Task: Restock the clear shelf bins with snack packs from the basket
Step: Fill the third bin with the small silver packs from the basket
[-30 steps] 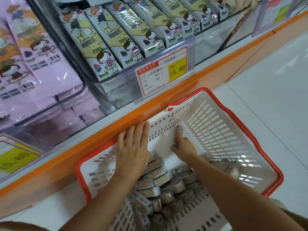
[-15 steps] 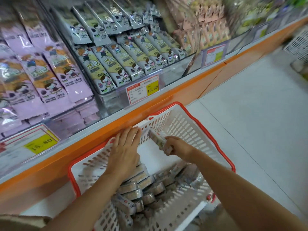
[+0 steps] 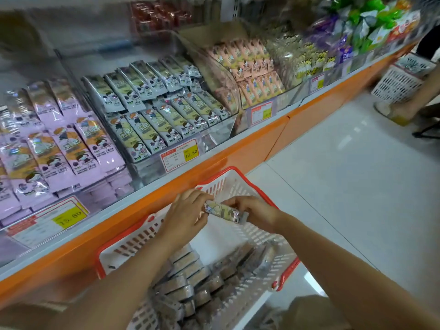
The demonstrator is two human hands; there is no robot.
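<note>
A white basket with a red rim (image 3: 240, 179) stands on the floor against the orange shelf base. Several wrapped snack packs (image 3: 190, 279) lie in its near half. Above the basket's far end, one grey-and-yellow snack pack (image 3: 223, 211) is held between both hands. My left hand (image 3: 185, 213) grips its left end and my right hand (image 3: 252, 213) grips its right end. Just above, a clear shelf bin (image 3: 190, 158) holds rows of matching grey-and-yellow packs (image 3: 154, 110).
A bin of pink packs (image 3: 54, 148) sits to the left, a bin of peach packs (image 3: 252, 75) to the right. Price tags hang on the bin fronts. Another white basket (image 3: 400, 84) and a person's legs (image 3: 426, 96) stand at the far right on the white floor.
My right hand lifted one pack out of the basket, and my left hand left the basket rim and took hold of its other end. The view has pulled back and up.
</note>
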